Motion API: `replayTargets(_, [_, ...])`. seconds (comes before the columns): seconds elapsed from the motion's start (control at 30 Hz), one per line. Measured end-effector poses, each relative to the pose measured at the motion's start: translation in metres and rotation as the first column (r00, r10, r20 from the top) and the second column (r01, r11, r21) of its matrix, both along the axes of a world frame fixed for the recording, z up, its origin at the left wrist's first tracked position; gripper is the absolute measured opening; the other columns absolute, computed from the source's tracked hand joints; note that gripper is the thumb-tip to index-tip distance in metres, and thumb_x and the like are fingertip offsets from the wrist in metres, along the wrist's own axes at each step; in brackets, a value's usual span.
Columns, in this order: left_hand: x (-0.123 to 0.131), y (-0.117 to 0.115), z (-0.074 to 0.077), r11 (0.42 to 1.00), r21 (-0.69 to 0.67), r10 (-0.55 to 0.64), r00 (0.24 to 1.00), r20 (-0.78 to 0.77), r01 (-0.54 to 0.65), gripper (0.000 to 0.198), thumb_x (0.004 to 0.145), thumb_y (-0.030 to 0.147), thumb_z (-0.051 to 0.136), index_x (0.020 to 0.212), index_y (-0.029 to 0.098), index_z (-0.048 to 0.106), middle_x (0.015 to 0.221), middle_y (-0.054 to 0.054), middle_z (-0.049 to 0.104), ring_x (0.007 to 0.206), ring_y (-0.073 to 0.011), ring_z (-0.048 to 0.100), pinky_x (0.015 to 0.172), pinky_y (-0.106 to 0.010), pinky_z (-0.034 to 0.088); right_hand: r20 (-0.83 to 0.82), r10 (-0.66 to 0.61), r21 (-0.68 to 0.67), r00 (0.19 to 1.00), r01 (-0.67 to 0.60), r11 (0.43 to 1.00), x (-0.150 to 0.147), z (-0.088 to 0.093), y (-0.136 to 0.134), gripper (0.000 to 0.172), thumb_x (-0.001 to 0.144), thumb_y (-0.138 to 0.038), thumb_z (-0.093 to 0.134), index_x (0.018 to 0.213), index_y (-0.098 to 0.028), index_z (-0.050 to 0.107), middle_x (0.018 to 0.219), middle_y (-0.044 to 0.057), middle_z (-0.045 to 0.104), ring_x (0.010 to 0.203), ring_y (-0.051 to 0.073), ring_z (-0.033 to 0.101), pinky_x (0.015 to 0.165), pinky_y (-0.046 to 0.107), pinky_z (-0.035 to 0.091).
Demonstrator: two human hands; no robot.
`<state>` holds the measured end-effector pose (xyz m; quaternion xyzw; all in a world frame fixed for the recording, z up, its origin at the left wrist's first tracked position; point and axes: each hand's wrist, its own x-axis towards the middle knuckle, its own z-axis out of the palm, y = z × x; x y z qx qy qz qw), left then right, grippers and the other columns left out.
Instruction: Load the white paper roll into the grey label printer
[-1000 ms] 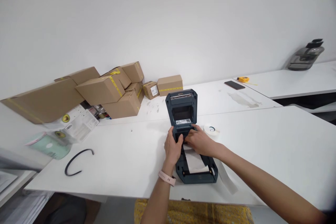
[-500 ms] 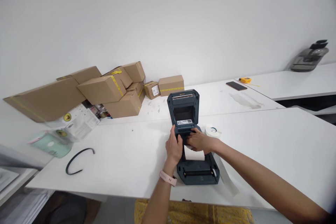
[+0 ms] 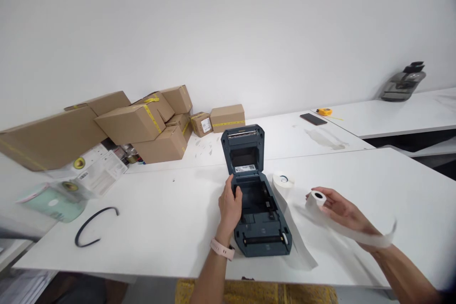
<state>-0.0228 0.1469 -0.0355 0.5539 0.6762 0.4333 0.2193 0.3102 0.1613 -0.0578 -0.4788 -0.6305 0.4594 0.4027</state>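
A dark label printer (image 3: 263, 218) stands on the table in front of me with its lid (image 3: 244, 145) raised and no roll in its bay. My left hand (image 3: 230, 202) grips the printer's left side near the hinge, thumb over the rim. To the right of the printer, my right hand (image 3: 342, 211) holds a small white paper roll (image 3: 317, 198) between thumb and fingers, above the table. A loose strip of its paper trails back across my right wrist. A larger white label roll (image 3: 283, 183) lies just right of the printer, its unwound strip (image 3: 299, 242) running toward the front edge.
Cardboard boxes (image 3: 156, 145) are piled at the back left. A green pouch (image 3: 53, 202) and a black curved band (image 3: 89, 228) lie at the left. A phone (image 3: 313, 118), a yellow tape measure (image 3: 325, 111) and a water bottle (image 3: 402, 83) are at the back right.
My right hand has come out of the printer's bay with the small paper roll and moved right. My left hand stays on the printer's side. The view has shifted slightly.
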Motion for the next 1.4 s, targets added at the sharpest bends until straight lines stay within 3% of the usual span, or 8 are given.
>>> replayTargets(0.17, [0.000,-0.001,0.002,1.000,-0.019,-0.010,1.000,0.018,0.010,0.048,0.099,0.035,0.041,0.145,0.023,0.046,0.148,-0.012,0.056,0.139,-0.0290,0.050,0.110,-0.045,0.042,0.108,-0.007,-0.002,0.994,0.007,1.000,-0.006,-0.043,-0.002,0.055,0.084,-0.066,0.063,0.123,-0.028,0.057,0.135,0.014,0.064,0.122,0.033,0.063,0.100,0.046,0.055])
replayTargets(0.33, [0.001,-0.002,0.004,1.000,-0.026,-0.008,1.000,0.020,0.009,0.048,0.099,0.035,0.041,0.144,0.022,0.046,0.147,-0.013,0.058,0.137,-0.0295,0.051,0.109,-0.045,0.042,0.110,0.048,0.027,0.993,-0.051,0.998,-0.002,-0.049,0.002,0.051,0.085,-0.060,0.067,0.123,-0.027,0.060,0.140,0.014,0.062,0.132,0.034,0.056,0.112,0.049,0.045])
replayTargets(0.57, [0.001,-0.001,0.004,1.000,-0.020,-0.006,1.000,-0.014,0.006,0.048,0.099,0.033,0.040,0.146,0.022,0.043,0.146,-0.014,0.058,0.133,-0.0302,0.056,0.107,-0.046,0.042,0.089,0.009,-0.038,0.996,-0.005,0.999,0.015,-0.003,0.041,0.054,0.084,-0.061,0.066,0.128,-0.029,0.061,0.143,0.013,0.061,0.135,0.036,0.054,0.112,0.053,0.045])
replayTargets(0.73, [-0.002,0.001,0.001,1.000,-0.008,-0.015,1.000,-0.018,0.015,0.048,0.099,0.030,0.037,0.147,0.022,0.040,0.138,-0.014,0.065,0.121,-0.0282,0.064,0.096,-0.042,0.048,0.296,0.356,-0.098,0.886,-0.342,0.935,-0.011,0.024,0.096,0.072,0.075,-0.050,0.077,0.140,-0.029,0.054,0.154,0.011,0.049,0.142,0.035,0.045,0.116,0.049,0.039])
replayTargets(0.83, [-0.003,0.002,0.001,1.000,-0.003,-0.004,1.000,-0.015,0.004,0.047,0.098,0.028,0.038,0.144,0.023,0.043,0.138,-0.013,0.064,0.118,-0.0276,0.065,0.097,-0.042,0.048,0.332,0.517,-0.148,0.789,-0.497,0.855,-0.033,0.028,0.112,0.082,0.068,-0.046,0.080,0.143,-0.026,0.051,0.145,0.012,0.057,0.135,0.036,0.052,0.109,0.046,0.045])
replayTargets(1.03, [-0.001,0.001,0.003,1.000,0.011,0.021,0.998,0.055,-0.022,0.045,0.096,0.029,0.045,0.140,0.027,0.047,0.141,-0.010,0.063,0.123,-0.0255,0.063,0.103,-0.041,0.045,0.244,0.538,-0.162,0.807,-0.513,0.843,-0.048,0.032,0.103,0.080,0.065,-0.048,0.081,0.137,-0.021,0.056,0.127,0.011,0.069,0.118,0.034,0.062,0.099,0.042,0.051])
replayTargets(1.2, [-0.002,0.003,-0.002,0.999,0.029,0.018,0.997,0.072,-0.020,0.043,0.096,0.029,0.044,0.139,0.026,0.047,0.142,-0.010,0.062,0.128,-0.0262,0.060,0.105,-0.043,0.045,0.128,0.436,-0.112,0.891,-0.424,0.899,-0.030,0.064,0.089,0.085,0.071,-0.054,0.076,0.145,-0.021,0.049,0.123,0.011,0.070,0.114,0.035,0.064,0.096,0.042,0.053])
replayTargets(1.4, [-0.008,0.005,-0.007,0.999,0.011,0.038,0.969,0.242,-0.042,0.045,0.093,0.035,0.053,0.137,0.025,0.050,0.138,-0.011,0.064,0.126,-0.0272,0.062,0.106,-0.043,0.046,0.226,0.653,-0.024,0.723,-0.666,0.746,-0.079,0.117,0.072,0.075,0.069,-0.044,0.080,0.136,-0.021,0.055,0.124,0.008,0.068,0.119,0.031,0.061,0.100,0.037,0.049])
